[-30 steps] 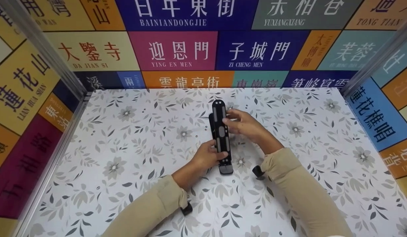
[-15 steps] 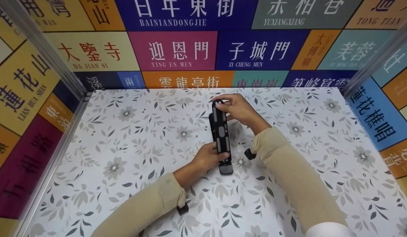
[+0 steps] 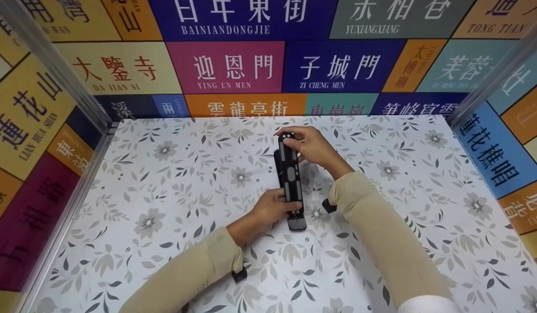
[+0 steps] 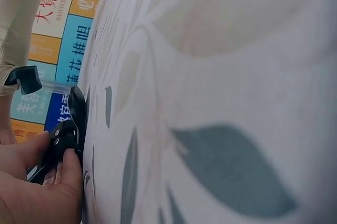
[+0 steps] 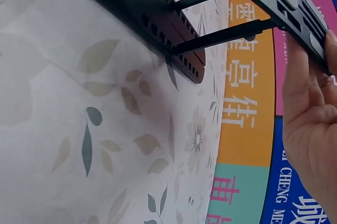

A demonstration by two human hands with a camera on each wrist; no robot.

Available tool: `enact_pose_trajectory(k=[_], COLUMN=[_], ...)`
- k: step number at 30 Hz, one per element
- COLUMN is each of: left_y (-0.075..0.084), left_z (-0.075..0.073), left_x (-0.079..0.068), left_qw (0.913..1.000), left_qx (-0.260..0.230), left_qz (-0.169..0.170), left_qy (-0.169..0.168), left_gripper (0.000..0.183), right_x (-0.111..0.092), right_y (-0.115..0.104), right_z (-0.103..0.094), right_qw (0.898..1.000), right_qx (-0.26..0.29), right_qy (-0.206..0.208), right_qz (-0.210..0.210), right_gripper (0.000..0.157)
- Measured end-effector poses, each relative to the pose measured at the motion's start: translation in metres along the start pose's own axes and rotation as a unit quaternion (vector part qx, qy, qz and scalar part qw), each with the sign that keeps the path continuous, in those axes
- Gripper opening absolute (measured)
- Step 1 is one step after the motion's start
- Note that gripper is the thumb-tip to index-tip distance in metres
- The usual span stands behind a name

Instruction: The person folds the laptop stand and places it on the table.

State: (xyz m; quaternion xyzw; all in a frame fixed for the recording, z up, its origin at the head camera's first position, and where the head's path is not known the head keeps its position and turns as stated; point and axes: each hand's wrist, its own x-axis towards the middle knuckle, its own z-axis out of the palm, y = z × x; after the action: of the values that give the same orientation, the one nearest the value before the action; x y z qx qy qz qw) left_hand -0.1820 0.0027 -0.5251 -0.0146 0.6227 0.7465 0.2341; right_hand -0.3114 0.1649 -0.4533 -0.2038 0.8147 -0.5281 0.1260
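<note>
Left hand point(image 3: 268, 206) wrapped around the near end of a black stand point(image 3: 291, 174), thumb across its top, a person pinches the far, raised end between the thumb and fingers of the right hand point(image 3: 314, 145). The stand rests near the middle of a floral-print tabletop point(image 3: 164, 195), its upper part tilted above the base point(image 5: 124, 0), two struts point(image 5: 226, 35) spanning the gap. Beige sleeves point(image 3: 181, 276) cover both forearms. Behind rises a wall point(image 3: 227, 45) of coloured, lettered panels.
</note>
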Motion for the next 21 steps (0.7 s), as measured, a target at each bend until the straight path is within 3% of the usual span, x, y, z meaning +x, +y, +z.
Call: enact_pose_trajectory(k=[11, 21], left_y=[0.0083, 0.0105], left_z=[-0.0025, -0.0089], left_x=[0.0018, 0.0090], left_qw=[0.9988, 0.9978], left_qx=[0.024, 0.028], left_qz=[-0.042, -0.048], left_qy=[-0.002, -0.035], left_gripper=[0.022, 0.019], right_x=[-0.0029, -0.0076], right_y=[-0.0003, -0.0073], right_z=[0.0045, 0.0076], right_qw=[0.998, 0.992], right_qx=[-0.049, -0.102], right_qy=[0.038, 0.069], right_qz=[-0.014, -0.006], right_gripper=[0.030, 0.030])
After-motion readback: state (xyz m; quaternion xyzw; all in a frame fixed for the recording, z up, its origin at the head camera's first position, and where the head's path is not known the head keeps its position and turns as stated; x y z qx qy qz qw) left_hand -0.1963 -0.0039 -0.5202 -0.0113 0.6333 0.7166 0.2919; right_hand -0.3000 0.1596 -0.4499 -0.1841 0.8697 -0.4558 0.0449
